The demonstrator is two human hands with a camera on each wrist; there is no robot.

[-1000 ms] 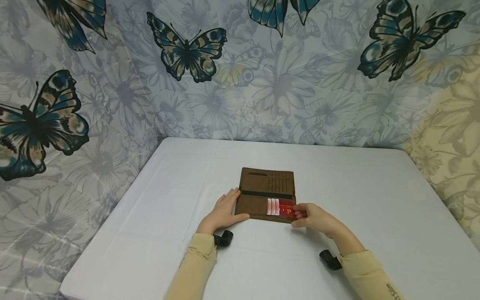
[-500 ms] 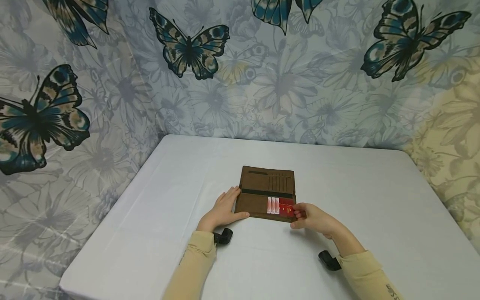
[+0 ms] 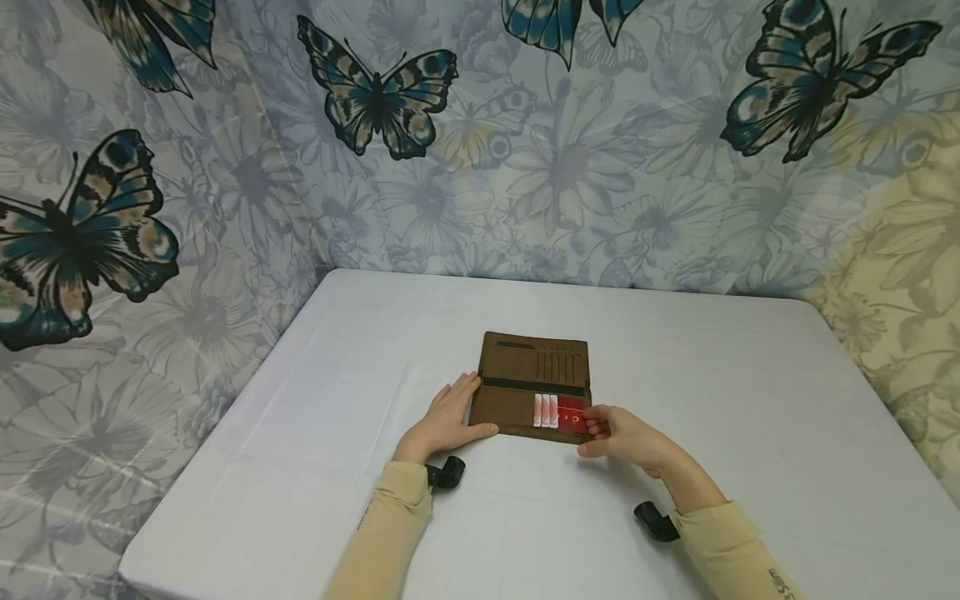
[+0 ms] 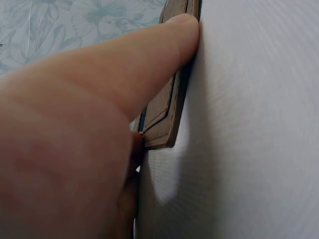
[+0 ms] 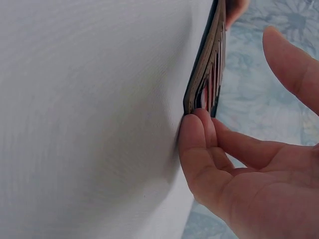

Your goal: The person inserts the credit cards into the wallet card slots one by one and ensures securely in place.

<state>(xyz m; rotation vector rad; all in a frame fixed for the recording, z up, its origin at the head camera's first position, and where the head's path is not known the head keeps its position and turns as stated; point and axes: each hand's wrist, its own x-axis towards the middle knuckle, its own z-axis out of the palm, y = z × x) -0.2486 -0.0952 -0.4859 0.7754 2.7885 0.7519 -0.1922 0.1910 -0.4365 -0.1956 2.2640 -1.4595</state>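
An unfolded brown wallet [image 3: 501, 408] lies on the white table, with rows of card slots and a dark band across its fold. In its near half, several overlapping cards [image 3: 546, 411] show as pale strips, beside a red card [image 3: 571, 413] with gold lettering. My left hand [image 3: 442, 425] lies at the wallet's left side, fingers along that edge and the thumb pressing on its near edge. At the right edge, the fingertips of my right hand [image 3: 630, 435] touch the red card's end; in the right wrist view its thumb [image 5: 289, 64] stands apart from the fingers.
White cloth covers the table [image 3: 375, 333]. Behind and to the left stands a floral backdrop [image 3: 562, 183] with large printed butterflies. Small black wrist cameras are strapped at both sleeve cuffs.
My right hand has shifted slightly left, and the red card with it, a little further into the wallet. My left hand stays in place on the wallet. The head view has tilted slightly.
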